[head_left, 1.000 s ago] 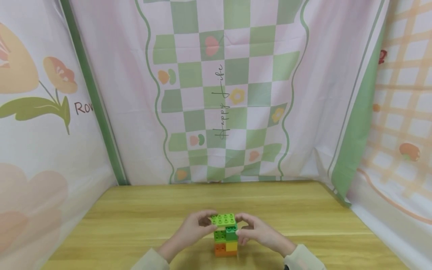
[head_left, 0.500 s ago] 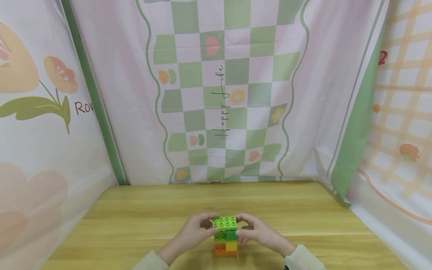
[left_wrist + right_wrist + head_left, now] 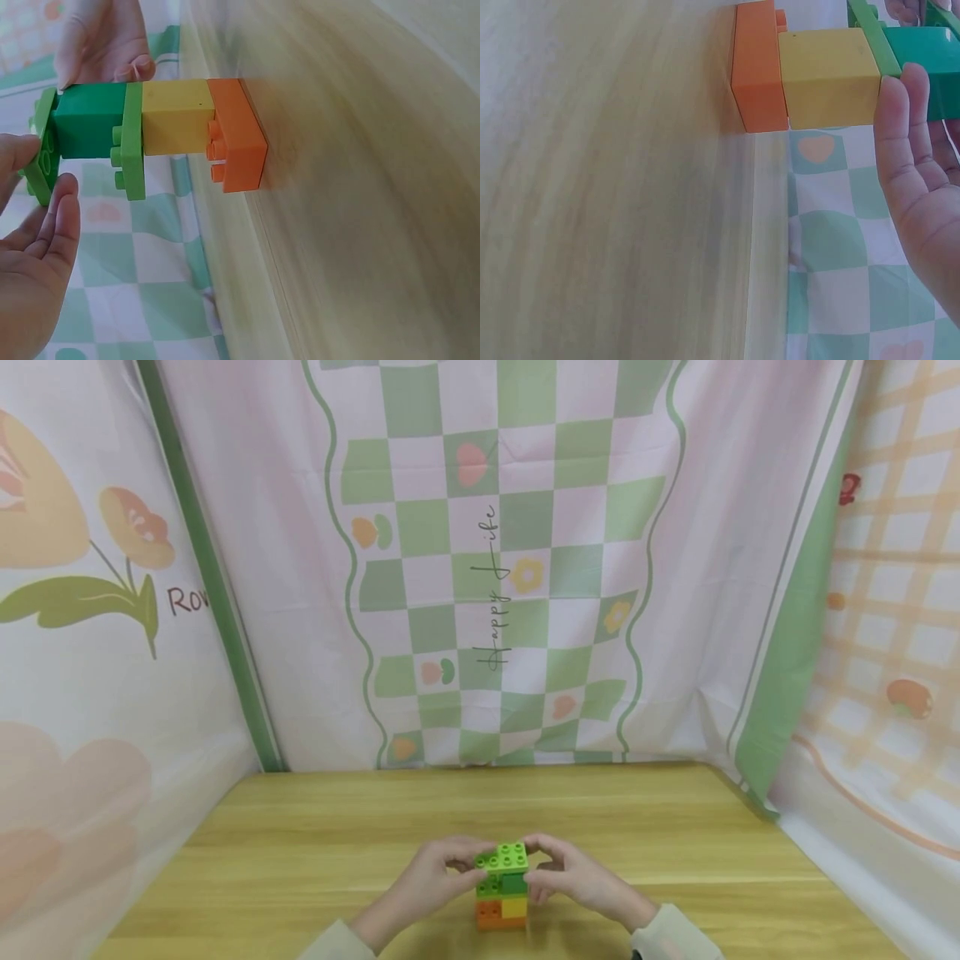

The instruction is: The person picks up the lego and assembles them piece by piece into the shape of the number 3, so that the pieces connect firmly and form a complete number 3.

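A small tower of toy building blocks stands upright on the table. From the bottom it has an orange block (image 3: 241, 139), a yellow block (image 3: 178, 116), a light green plate (image 3: 133, 146), a dark green block (image 3: 94, 120) and an upper light green plate (image 3: 513, 857). My left hand (image 3: 444, 870) pinches the left end of the upper plate, thumb in front and fingers behind, covering some studs. Opposite it, my right hand (image 3: 567, 875) holds the dark green block's right side between thumb and fingers. The upper plate overhangs leftward above the lower plate.
The wooden table (image 3: 315, 827) spreads out around the tower. Behind it hangs a green-and-white checked cloth (image 3: 480, 635), with patterned cloths (image 3: 885, 652) at both sides.
The upper light green plate has come down onto the dark green block, hiding its studs. My left fingers have shifted right over the plate's studs. The right hand has stayed almost still.
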Motion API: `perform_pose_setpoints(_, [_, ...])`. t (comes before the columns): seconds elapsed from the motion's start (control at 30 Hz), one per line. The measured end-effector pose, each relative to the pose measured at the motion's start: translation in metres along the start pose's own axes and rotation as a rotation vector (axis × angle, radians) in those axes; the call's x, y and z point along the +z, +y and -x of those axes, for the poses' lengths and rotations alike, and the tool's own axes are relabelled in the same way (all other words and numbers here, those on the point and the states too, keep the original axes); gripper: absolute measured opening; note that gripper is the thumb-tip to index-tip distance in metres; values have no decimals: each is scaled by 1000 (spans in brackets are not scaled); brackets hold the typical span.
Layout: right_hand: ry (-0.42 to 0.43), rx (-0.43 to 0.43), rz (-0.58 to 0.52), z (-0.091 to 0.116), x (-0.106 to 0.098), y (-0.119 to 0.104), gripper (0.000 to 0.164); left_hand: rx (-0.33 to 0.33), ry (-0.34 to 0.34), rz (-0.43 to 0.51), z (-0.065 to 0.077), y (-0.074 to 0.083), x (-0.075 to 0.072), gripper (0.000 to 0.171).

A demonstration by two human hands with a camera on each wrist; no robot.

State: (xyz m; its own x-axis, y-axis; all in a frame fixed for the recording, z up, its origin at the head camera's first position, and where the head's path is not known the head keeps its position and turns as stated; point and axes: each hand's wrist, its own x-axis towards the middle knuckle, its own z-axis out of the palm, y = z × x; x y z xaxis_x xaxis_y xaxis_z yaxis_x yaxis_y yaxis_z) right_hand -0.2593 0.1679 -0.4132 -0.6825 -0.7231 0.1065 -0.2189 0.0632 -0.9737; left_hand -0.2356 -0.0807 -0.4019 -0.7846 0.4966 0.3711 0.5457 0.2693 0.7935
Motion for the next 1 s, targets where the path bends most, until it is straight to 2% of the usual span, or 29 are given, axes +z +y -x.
perform_pose_setpoints(0.27, [1, 0, 2, 0, 1, 0, 32, 113, -50, -216, 2, 2, 0, 30])
perform_pose_setpoints(0.5, [0, -5, 8, -1, 0, 2, 31, 233, -50, -393, 2, 1, 2, 33])
perform_pose_setpoints(0.73, [-14, -14, 12, -2, -2, 3, 32, 259, -65, -447, 2, 3, 0, 34])
perform_pose_setpoints(1.0, [-23, -4, 10, -2, -3, 4, 35, 247, -83, -506, 3, 8, -1, 34])
